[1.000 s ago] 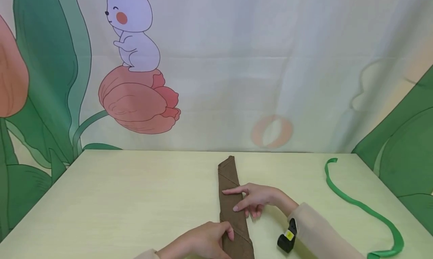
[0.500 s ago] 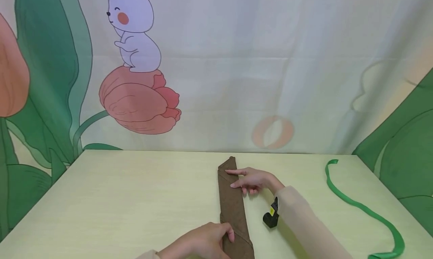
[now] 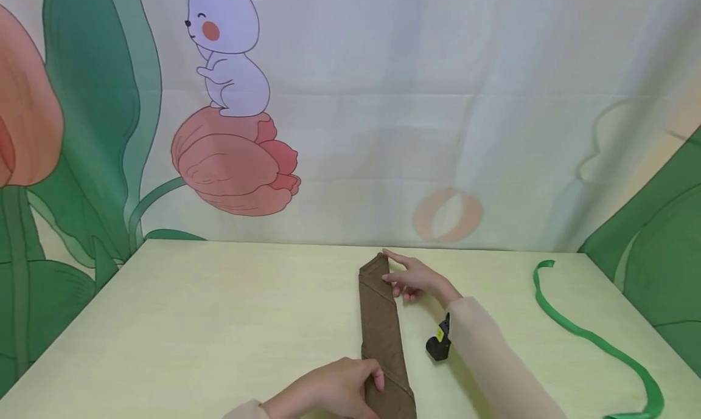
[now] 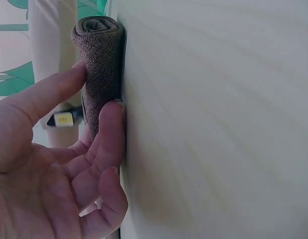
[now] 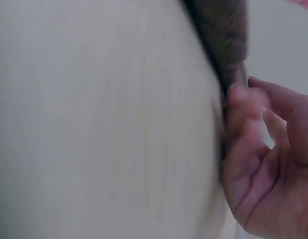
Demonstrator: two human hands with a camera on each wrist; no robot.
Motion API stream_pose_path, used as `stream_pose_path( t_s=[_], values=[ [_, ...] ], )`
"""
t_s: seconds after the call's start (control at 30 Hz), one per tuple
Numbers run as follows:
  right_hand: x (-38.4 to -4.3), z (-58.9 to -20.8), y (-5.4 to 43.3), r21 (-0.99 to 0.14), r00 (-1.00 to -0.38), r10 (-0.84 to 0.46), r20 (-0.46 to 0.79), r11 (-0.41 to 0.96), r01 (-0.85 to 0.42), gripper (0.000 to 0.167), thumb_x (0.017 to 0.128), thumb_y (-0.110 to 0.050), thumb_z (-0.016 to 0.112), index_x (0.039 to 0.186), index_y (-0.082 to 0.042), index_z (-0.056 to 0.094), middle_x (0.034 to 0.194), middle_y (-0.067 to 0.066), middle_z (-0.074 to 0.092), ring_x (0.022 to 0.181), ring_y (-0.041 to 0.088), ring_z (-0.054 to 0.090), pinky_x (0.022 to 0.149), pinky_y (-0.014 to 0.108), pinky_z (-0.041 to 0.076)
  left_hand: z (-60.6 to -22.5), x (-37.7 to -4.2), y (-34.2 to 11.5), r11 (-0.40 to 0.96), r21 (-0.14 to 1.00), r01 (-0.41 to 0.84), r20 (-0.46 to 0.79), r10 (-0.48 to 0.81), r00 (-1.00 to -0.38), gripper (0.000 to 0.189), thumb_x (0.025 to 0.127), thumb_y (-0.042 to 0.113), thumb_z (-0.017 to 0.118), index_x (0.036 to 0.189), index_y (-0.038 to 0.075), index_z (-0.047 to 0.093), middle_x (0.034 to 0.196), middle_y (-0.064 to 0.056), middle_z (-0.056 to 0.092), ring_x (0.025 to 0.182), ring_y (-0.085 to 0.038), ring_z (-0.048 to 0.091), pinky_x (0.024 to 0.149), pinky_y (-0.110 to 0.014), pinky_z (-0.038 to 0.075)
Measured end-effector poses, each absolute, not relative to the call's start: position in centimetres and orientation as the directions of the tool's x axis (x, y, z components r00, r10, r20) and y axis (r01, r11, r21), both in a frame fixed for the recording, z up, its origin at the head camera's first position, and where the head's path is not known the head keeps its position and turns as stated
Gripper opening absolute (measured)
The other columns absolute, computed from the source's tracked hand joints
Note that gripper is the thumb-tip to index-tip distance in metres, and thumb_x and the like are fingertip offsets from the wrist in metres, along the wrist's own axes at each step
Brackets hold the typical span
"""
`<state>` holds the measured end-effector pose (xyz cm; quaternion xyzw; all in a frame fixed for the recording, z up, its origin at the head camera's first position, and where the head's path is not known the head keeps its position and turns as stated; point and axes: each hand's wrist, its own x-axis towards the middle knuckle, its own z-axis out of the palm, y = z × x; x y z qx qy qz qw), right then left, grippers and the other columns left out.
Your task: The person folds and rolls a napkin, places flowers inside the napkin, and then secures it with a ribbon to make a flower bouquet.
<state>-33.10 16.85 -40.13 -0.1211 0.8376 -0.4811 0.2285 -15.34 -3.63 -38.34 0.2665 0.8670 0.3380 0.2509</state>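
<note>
A brown fabric roll (image 3: 381, 325), long and somewhat flattened, lies lengthwise on the table with diagonal fold lines across it. My left hand (image 3: 344, 384) holds its near part, thumb on one side and fingers on the other. In the left wrist view, the coiled end of the roll (image 4: 99, 30) sticks out past the fingers of my left hand (image 4: 69, 144). At the far tip, my right hand (image 3: 418, 277) touches with a straight index finger, its thumb on the roll's right edge. The right wrist view, blurred, shows the roll's narrow end (image 5: 226, 40) at my right fingertips (image 5: 238, 94).
A green ribbon (image 3: 594, 340) lies in a curve along the table's right side. A black wrist device (image 3: 438, 346) with a yellow label sits at my right sleeve. Behind the pale table (image 3: 191, 322) hangs a printed curtain (image 3: 350, 133) with a rabbit and tulips.
My right hand has slid away from me along the roll, from its middle to its far tip. The left hand has kept its hold near the front, and the head view has shifted slightly.
</note>
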Motion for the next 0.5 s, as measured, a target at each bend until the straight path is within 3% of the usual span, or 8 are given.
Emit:
stream_pose_path(
  t_s=[0.23,0.5],
  values=[
    [-29.3,-39.2,19.9,-0.885,-0.806,-0.536,-0.249,0.465,-0.036,0.063,0.088,-0.018,0.059,0.143,-0.019,0.029,0.082,0.012,0.057,0.058,0.015,0.052,0.049,0.026,0.042,-38.3,-15.4,-3.7,0.573,0.785,0.236,-0.263,0.654,-0.710,0.032,0.071,0.013,0.077,0.091,0.015,0.053,0.052,0.004,0.055,0.044,-0.007,0.052,0.052,-0.019,0.041],
    [-24.9,-37.8,26.4,-0.862,-0.823,-0.521,-0.226,0.500,-0.079,0.050,0.088,-0.021,0.060,0.133,-0.005,0.045,0.093,0.014,0.059,0.074,0.021,0.057,0.060,0.033,0.049,-38.2,-15.5,-3.4,0.570,0.791,0.223,-0.287,0.667,-0.688,0.030,0.076,0.018,0.073,0.096,0.017,0.051,0.059,0.000,0.057,0.050,-0.012,0.057,0.072,-0.031,0.045]
  ],
)
